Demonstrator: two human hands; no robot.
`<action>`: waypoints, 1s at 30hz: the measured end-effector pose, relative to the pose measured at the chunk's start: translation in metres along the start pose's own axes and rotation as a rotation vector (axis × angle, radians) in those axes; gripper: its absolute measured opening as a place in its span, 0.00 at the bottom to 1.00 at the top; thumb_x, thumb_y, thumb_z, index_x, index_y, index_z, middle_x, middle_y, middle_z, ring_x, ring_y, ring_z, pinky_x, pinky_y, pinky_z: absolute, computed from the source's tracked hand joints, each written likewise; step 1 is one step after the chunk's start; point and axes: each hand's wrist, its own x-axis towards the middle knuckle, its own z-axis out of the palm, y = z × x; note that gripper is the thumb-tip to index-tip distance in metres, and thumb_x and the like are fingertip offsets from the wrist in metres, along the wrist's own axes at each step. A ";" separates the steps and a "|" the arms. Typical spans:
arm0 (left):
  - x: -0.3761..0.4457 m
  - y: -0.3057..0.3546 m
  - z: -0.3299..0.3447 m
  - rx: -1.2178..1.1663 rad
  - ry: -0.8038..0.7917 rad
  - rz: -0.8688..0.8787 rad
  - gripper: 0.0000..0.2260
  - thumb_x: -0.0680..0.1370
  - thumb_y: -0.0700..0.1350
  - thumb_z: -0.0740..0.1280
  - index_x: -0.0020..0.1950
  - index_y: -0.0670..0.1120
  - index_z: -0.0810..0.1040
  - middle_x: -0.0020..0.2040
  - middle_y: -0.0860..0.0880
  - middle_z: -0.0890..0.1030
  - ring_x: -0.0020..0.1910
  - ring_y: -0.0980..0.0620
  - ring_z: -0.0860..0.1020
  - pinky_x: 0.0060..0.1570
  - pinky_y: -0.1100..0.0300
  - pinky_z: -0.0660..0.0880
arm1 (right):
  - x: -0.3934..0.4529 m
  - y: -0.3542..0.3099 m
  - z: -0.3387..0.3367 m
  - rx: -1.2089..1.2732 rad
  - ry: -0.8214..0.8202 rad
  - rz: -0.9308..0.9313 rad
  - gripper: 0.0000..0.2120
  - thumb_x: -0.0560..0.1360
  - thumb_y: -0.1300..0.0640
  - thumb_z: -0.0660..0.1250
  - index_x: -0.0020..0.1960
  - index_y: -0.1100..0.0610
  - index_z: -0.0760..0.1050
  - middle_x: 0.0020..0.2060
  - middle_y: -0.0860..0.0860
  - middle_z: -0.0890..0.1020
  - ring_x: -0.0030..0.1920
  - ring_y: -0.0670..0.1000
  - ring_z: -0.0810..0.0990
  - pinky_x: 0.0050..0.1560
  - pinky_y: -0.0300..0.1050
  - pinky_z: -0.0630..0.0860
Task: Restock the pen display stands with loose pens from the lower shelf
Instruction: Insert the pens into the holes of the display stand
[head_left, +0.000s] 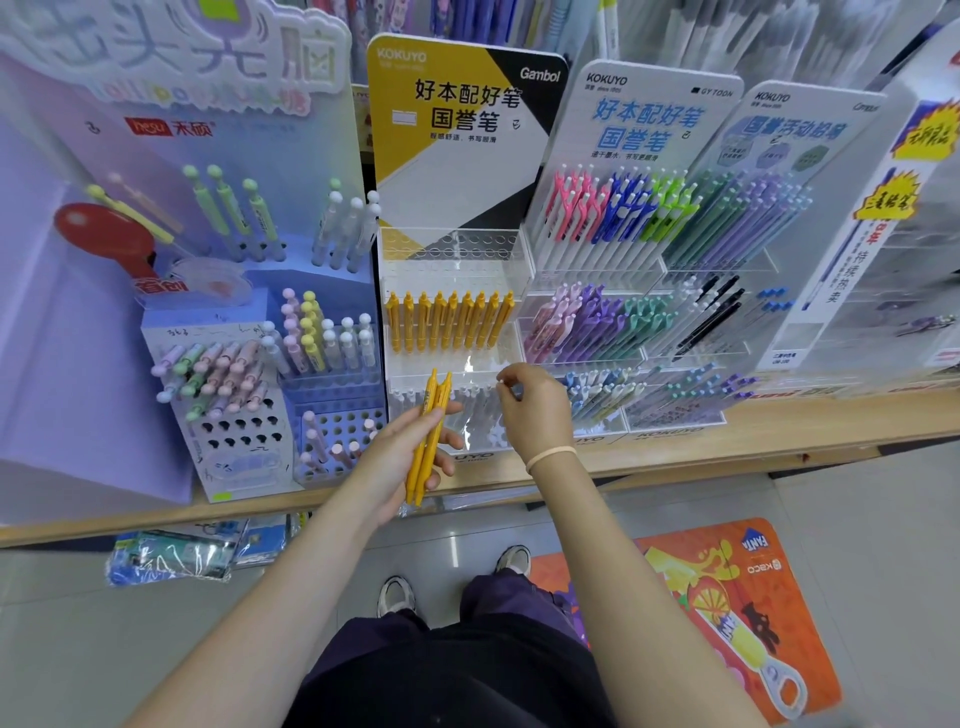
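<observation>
My left hand (400, 457) grips a small bunch of yellow pens (428, 439), fingers curled round the barrels, tips pointing up toward the clear display stand (457, 291) straight ahead of it. My right hand (535, 405) hovers just to the right of that bunch, fingers curled inward; something small and pale seems pinched at the fingertips (503, 385), but I cannot tell what it is or whether it is really held. A pale band (551, 457) sits on that wrist. Above both hands, a row of yellow pens (449, 322) stands upright in the stand's middle tier; the tier above that shows only bare holes, and the lowest tier, right behind my hands, holds whitish pens (478, 402) partly hidden by them. Left of my left hand is a purple stand (270, 364) of pastel pens; right of my right hand are stands of coloured pens (618, 213). All stand on the wooden shelf (727, 441) beneath my wrists. Plastic-wrapped packets (171, 556) lie lower, left of my left forearm.
</observation>
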 end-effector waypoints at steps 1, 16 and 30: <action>0.000 0.000 -0.001 -0.003 -0.003 -0.003 0.13 0.84 0.48 0.61 0.64 0.46 0.79 0.41 0.44 0.81 0.31 0.49 0.76 0.24 0.63 0.68 | 0.001 0.000 0.001 -0.016 -0.016 -0.001 0.06 0.78 0.64 0.66 0.53 0.63 0.80 0.50 0.58 0.82 0.46 0.58 0.80 0.49 0.52 0.77; 0.000 -0.003 0.000 0.014 -0.028 -0.002 0.12 0.83 0.45 0.63 0.64 0.48 0.80 0.42 0.46 0.81 0.32 0.50 0.78 0.27 0.62 0.71 | 0.003 0.011 0.015 -0.001 -0.044 0.084 0.10 0.79 0.65 0.63 0.57 0.62 0.80 0.52 0.59 0.83 0.51 0.59 0.81 0.51 0.53 0.78; 0.008 0.010 0.034 0.089 -0.071 0.046 0.15 0.76 0.49 0.69 0.57 0.42 0.76 0.34 0.47 0.79 0.22 0.54 0.72 0.20 0.64 0.62 | -0.021 -0.022 -0.036 0.801 -0.157 0.242 0.07 0.79 0.58 0.68 0.46 0.62 0.81 0.35 0.55 0.81 0.25 0.50 0.75 0.25 0.42 0.69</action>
